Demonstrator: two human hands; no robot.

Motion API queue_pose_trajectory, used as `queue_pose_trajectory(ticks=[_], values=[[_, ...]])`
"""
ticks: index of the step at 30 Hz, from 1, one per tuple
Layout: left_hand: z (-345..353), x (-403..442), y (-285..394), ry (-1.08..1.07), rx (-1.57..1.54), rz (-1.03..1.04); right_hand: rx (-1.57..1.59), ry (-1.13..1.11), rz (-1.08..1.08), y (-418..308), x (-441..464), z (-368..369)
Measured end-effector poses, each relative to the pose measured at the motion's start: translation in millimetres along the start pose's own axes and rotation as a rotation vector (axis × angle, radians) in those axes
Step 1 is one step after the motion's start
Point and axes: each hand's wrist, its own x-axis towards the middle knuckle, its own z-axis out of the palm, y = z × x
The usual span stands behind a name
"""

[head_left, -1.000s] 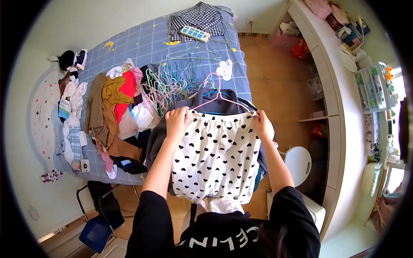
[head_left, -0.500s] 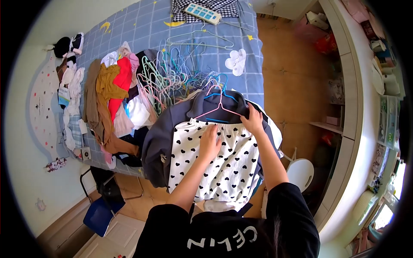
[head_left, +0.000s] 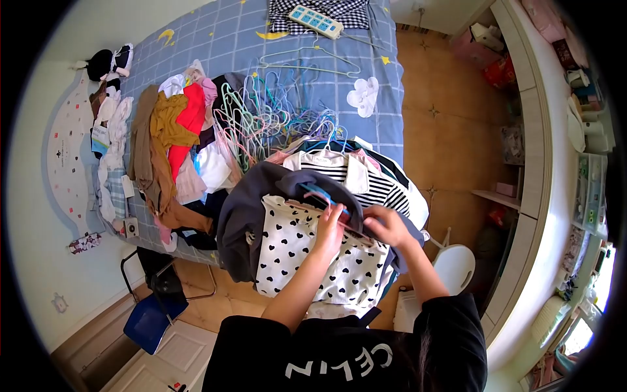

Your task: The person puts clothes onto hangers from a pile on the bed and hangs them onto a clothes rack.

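White trousers or shorts with black hearts (head_left: 287,242) lie over a dark grey jacket (head_left: 245,196), in front of my body. My left hand (head_left: 330,228) is closed around a pink hanger (head_left: 318,195) at the waistband, beside a blue hanger (head_left: 320,190) at the jacket's collar. My right hand (head_left: 385,227) is closed at the jacket's collar edge, to the right of the pink hanger; its fingertips partly hide what it grips. Beyond the jacket, a black-and-white striped top with a white collar (head_left: 385,193) lies on a stack of clothes on hangers.
Loose hangers (head_left: 251,121) are tangled on the blue checked bed (head_left: 225,42), beside a heap of clothes (head_left: 173,130). A power strip (head_left: 316,21) rests near the far edge. A white stool (head_left: 455,266) stands to the right, a dark blue chair (head_left: 153,323) to the left.
The jacket's collar and hangers have been lifted and pulled toward me, uncovering the striped top. My left hand moved from the heart-print cloth onto the pink hanger; my right hand came nearer.
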Motion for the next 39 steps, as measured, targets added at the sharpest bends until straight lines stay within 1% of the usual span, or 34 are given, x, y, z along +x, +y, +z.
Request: queue_pose_trajectory(ticks=[1, 2, 3, 4, 5, 6, 7, 9, 10, 13, 14, 15, 17, 18, 19, 21, 22, 23, 25, 26, 27, 29, 31, 34, 36, 39], values=[[-6.8, -13.3, -0.6, 0.011, -0.069, -0.042, 0.061, 0.008, -0.016, 8.9, 4.7, -3.7], [-14.6, -25.0, -2.4, 0.015, -0.069, -0.052, -0.034, 0.098, 0.058, 15.4, 11.5, -6.3], [-23.3, -36.0, -5.2, -0.014, -0.097, -0.039, -0.056, 0.207, 0.157, 19.3, 23.6, -4.3], [-30.4, -46.2, -7.4, -0.019, -0.108, -0.035, -0.111, 0.344, 0.063, 48.9, 37.3, 1.0], [-35.9, -54.9, -8.5, -0.026, -0.118, -0.029, -0.376, 0.373, -0.069, 50.0, 49.9, -3.4], [-28.1, -69.6, -2.1, -0.016, -0.136, -0.017, -0.468, 0.402, -0.033, 74.4, 64.0, 2.2], [-22.6, -81.8, 2.2, -0.013, -0.141, 0.004, -0.582, 0.399, 0.048, 78.7, 73.8, 7.8], [-32.3, -94.2, 3.6, -0.018, -0.142, -0.027, -0.748, 0.251, 0.302, 79.3, 89.7, 14.8], [-30.7, -101.4, 6.0, 0.008, -0.122, -0.013, -0.838, 0.252, 0.321, 79.3, 95.8, 17.6], [-33.4, -107.6, 9.7, 0.002, -0.11, 0.02, -1.043, 0.224, 0.232, 95.3, 102.6, 26.4], [-36.8, -105.2, 7.2, -0.031, -0.115, 0.056, -1.054, 0.22, 0.252, 100.2, 99.4, 28.4], [-34.1, -106.6, 7.8, -0.042, -0.157, 0.058, -1.036, 0.218, 0.317, 103.4, 96.2, 29.2], [-28.7, -107.6, 12.2, -0.071, -0.234, 0.062, -0.938, 0.269, 0.424, 110.1, 89.7, 28.8], [-25.2, -108.1, 15.6, -0.096, -0.262, 0.077, -0.865, 0.247, 0.45, 103.3, 84.7, 25.5], [-20.3, -111.7, 17.5, -0.073, -0.218, 0.085, -0.822, 0.194, 0.475, 112.8, 85.4, 22.9], [-6.2, -120.2, 23.6, -0.03, -0.131, 0.102, -0.691, 0.114, 0.301, 110.0, 75.6, 20.3], [-11.8, -119.1, 21.4, -0.113, -0.106, 0.135, -0.63, 0.169, 0.269, 103.0, 70.2, 22.6], [-8.9, -122.4, 22.6, -0.099, -0.1, 0.131, -0.546, 0.213, 0.236, 108.4, 66.2, 22.8], [2.8, -129.4, 30.4, -0.068, -0.089, 0.128, -0.325, 0.392, 0.088, 72.1, 51.0, 24.2], [-1.7, -128.7, 31.2, -0.087, -0.046, 0.117, -0.31, 0.422, 0.031, 42.7, 39.4, 25.9], [-2.2, -132.8, 35.6, -0.079, -0.092, 0.111, -0.403, 0.449, -0.024, 3.7, 11.9, 35.8], [1.9, -140.1, 46.3, -0.055, -0.111, 0.113, -0.414, 0.418, -0.113, -26.0, -21.5, 44.6], [4.2, -148.6, 56.0, -0.06, -0.076, 0.164, -0.39, 0.415, -0.167, -54.1, -57.0, 56.6], [-3.7, -154.4, 62.4, -0.101, -0.001, 0.181, -0.421, 0.397, -0.277, -73.2, -101.3, 74.7], [-3.8, -163.9, 62.1, -0.137, -0.051, 0.187, -0.465, 0.389, -0.384, -89.1, -122.4, 85.7], [-12.6, -181.3, 59.6, -0.188, -0.154, 0.184, -0.522, 0.372, -0.418, -89.9, -145.2, 104.8]])
